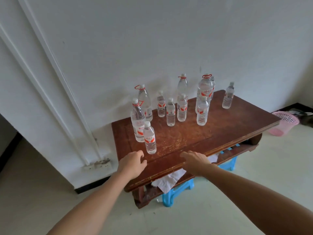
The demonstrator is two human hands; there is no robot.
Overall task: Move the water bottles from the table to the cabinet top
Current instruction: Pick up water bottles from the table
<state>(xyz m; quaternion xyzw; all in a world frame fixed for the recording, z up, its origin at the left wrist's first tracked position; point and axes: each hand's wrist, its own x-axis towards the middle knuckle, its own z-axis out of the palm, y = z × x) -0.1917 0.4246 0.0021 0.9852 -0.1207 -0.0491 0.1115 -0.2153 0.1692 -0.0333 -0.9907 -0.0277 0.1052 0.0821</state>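
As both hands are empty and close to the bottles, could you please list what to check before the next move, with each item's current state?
1. Left hand empty: ok, open near the nearest small bottle.
2. Right hand empty: ok, open over the table front edge.
3. That bottle upright, capped: ok.
4. Room around it: not ok, a tall bottle stands close behind.
5. Cabinet top free: cannot tell, not in view.

Both arms bare, stretched forward. Left forearm angles in from lower left, right forearm from lower right. Left grip: fingers loosely curled, holding nothing. Right grip: palm down, fingers relaxed, empty. Grips level, apart.
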